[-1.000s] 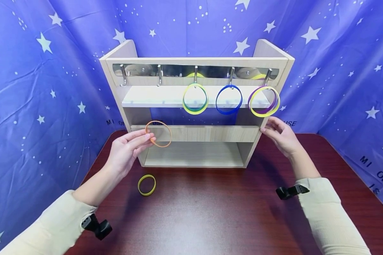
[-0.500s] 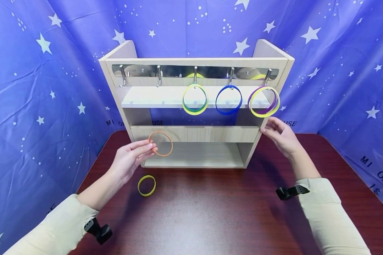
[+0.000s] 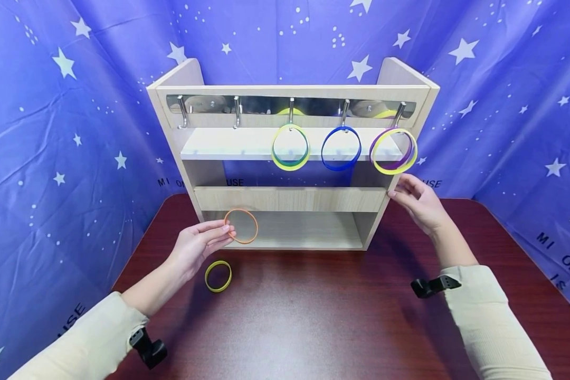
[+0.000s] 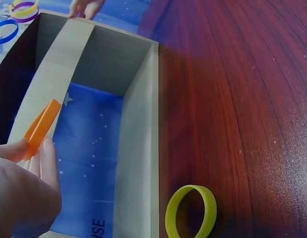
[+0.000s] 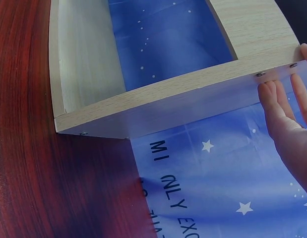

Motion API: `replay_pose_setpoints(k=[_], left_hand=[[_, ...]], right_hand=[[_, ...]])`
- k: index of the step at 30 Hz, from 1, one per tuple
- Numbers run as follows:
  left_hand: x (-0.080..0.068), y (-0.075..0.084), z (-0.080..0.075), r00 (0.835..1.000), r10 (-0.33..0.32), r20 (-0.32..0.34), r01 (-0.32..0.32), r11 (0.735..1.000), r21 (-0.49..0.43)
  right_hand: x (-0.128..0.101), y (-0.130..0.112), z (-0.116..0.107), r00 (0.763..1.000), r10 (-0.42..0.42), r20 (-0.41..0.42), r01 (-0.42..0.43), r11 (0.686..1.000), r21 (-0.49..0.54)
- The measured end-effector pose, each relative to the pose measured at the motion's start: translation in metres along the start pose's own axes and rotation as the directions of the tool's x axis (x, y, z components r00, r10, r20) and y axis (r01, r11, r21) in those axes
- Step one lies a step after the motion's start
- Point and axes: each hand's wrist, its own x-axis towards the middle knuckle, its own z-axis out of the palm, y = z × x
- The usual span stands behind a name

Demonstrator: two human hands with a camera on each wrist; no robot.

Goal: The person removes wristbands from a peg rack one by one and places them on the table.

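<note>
The head camera looks forward and down at the whole shelf [image 3: 292, 158] from some way off. Both wrist cameras sit close, each looking along the desk [image 4: 232, 99] at the shelf's lower compartment.

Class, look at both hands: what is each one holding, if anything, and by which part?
The left hand pinches the orange band at its left edge. The right hand holds nothing; its straight fingers rest against the wooden rack's right side.

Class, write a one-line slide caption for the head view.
Left hand pinches thin orange rubber ring; right hand touches pale wooden hook shelf.
</note>
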Motion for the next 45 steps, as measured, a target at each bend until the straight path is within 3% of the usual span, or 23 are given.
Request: replay_pose_setpoints(k=[13,28,33,45], left_hand=[[0.005,-0.011,-0.005,0.995,-0.097,-0.016,0.098,0.983,0.154],[0.007,-0.033,-0.009,0.98,-0.199,-0.011,0.198,0.96,0.197],[0.006,-0.044,-0.01,0.972,-0.23,-0.037,0.233,0.948,0.215],[0.005,-0.064,-0.01,0.972,-0.206,-0.11,0.231,0.923,0.309]], right_hand=[[0.0,-0.001,0.0,1.0,-0.006,-0.002,0.006,1.0,-0.015],[0.001,0.0,0.001,1.0,0.008,-0.008,-0.008,1.0,-0.001],[0.0,0.0,0.001,1.0,0.007,-0.004,-0.007,1.0,-0.005],[0.0,0.0,0.001,1.0,-0.009,0.005,0.009,1.0,-0.008]])
